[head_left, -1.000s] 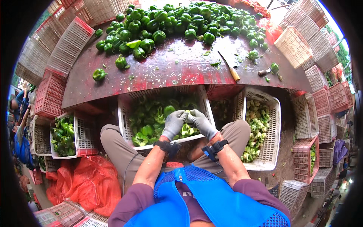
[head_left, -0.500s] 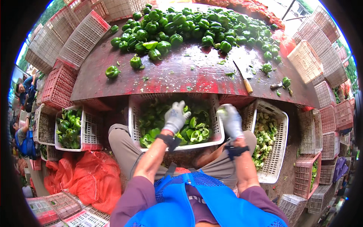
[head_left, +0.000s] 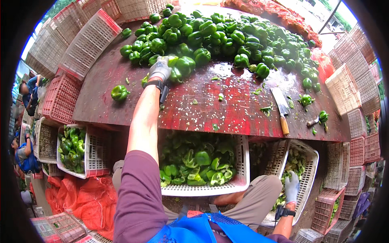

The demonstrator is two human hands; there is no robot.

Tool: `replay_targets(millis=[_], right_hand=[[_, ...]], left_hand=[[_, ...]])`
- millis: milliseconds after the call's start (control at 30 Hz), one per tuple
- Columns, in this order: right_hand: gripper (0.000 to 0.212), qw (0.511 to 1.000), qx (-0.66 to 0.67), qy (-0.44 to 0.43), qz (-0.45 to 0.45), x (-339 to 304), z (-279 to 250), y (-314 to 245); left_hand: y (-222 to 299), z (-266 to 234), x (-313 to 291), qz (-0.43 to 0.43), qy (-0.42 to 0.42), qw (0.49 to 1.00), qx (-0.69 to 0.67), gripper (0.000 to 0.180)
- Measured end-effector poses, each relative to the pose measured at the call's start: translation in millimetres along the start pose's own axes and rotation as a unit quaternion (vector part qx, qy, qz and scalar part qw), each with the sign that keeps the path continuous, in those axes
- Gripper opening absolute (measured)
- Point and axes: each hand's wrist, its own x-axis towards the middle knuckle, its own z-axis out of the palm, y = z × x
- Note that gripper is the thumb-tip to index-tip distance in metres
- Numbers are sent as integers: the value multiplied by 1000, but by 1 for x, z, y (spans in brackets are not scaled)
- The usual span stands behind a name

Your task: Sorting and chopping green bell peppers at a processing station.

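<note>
My left hand (head_left: pixel 160 69), in a grey-white glove, reaches across the red table to the near left edge of a heap of green bell peppers (head_left: pixel 194 38). Its fingers are partly hidden, next to a pale green pepper (head_left: pixel 173 60); I cannot see whether they grip one. Low on the right, my gloved right hand (head_left: pixel 291 187) is over a white crate (head_left: pixel 310 178) of pale green pepper cores and scraps, fingers apart, with nothing visible in them. Between my knees a white crate (head_left: pixel 245 170) holds opened green pepper pieces (head_left: pixel 198 162).
A cleaver (head_left: pixel 280 101) with a wooden handle lies on the red table (head_left: pixel 194 111); a short-handled tool (head_left: pixel 313 122) lies farther right. Left stand a crate of peppers (head_left: pixel 93 154) and red mesh sacks (head_left: pixel 89 198). Stacked crates (head_left: pixel 91 42) flank the table. Two people are at far left.
My left hand has gone from the middle crate up to the pepper heap. My right hand has moved right and down to the scrap crate. The view has shifted.
</note>
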Motion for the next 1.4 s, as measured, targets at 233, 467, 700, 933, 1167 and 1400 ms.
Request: replay_targets(millis=[233, 467, 700, 933, 1167, 1400], right_hand=[[33, 996, 34, 65, -49, 38, -31, -71], [42, 937, 288, -21, -196, 67, -38, -214], [70, 658, 663, -310, -177, 67, -53, -321], [42, 830, 291, 188, -437, 11, -45, -337], [44, 871, 327, 69, -359, -44, -69, -332], [50, 921, 240, -107, -289, -49, -64, -315]], left_hand=[[-42, 9, 25, -156, -39, 861, -482, 23], [-25, -36, -73, 41, -276, 512, -813, 29], [58, -70, -214, 57, -350, 519, -777, 32], [127, -79, -317, 12, -268, 419, -868, 39], [132, -75, -353, -55, -226, 297, -926, 43], [154, -85, -386, -70, -138, 523, -838, 37]])
